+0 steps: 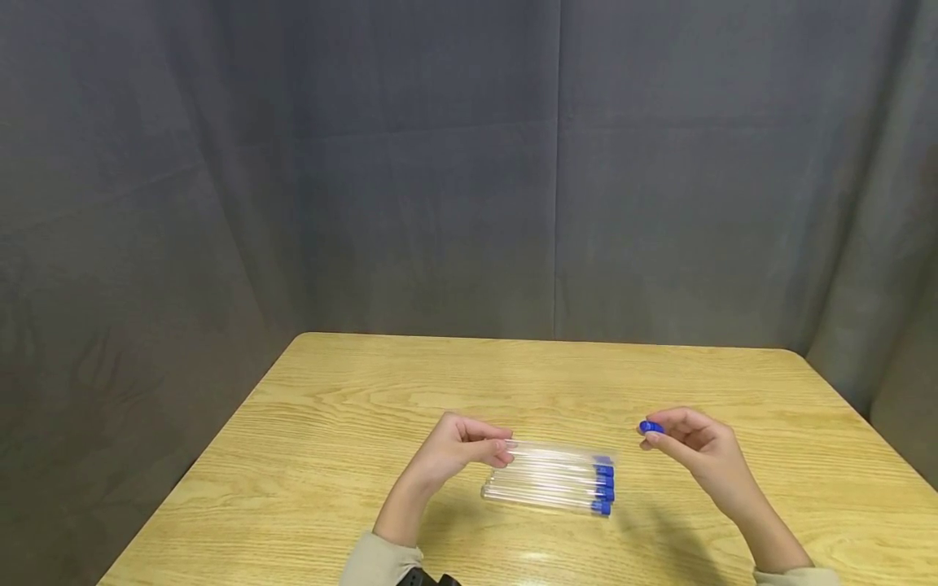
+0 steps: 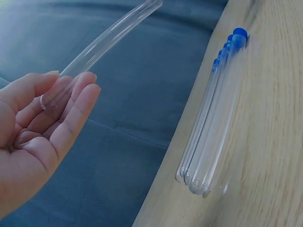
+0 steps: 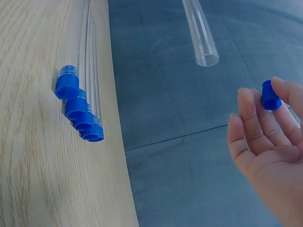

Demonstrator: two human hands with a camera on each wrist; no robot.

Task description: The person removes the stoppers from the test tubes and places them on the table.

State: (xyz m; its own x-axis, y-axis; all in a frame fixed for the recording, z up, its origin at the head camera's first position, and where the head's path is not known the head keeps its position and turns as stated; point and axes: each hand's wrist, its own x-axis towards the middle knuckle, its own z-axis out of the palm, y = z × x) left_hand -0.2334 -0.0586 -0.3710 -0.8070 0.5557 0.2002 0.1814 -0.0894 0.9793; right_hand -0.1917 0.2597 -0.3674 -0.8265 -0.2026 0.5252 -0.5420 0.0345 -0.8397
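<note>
My left hand (image 1: 469,448) pinches a clear test tube (image 2: 106,45) near its rounded end, between thumb and fingers. The tube's uncapped mouth (image 3: 207,59) points right, toward my other hand. In my right hand (image 1: 699,452), a blue cap (image 3: 271,96) is pinched between thumb and fingertips, apart from the tube. Several clear tubes with blue caps (image 3: 75,106) lie side by side on the table, below the held tube in the head view. Their rounded ends (image 2: 196,187) face left and their capped ends face right.
The wooden table (image 1: 396,374) has a light grain and rounded far corners. Behind it and along the sides hang dark grey curtains (image 1: 425,179). A small black object (image 1: 428,578) shows at the bottom edge, by the left sleeve (image 1: 381,560).
</note>
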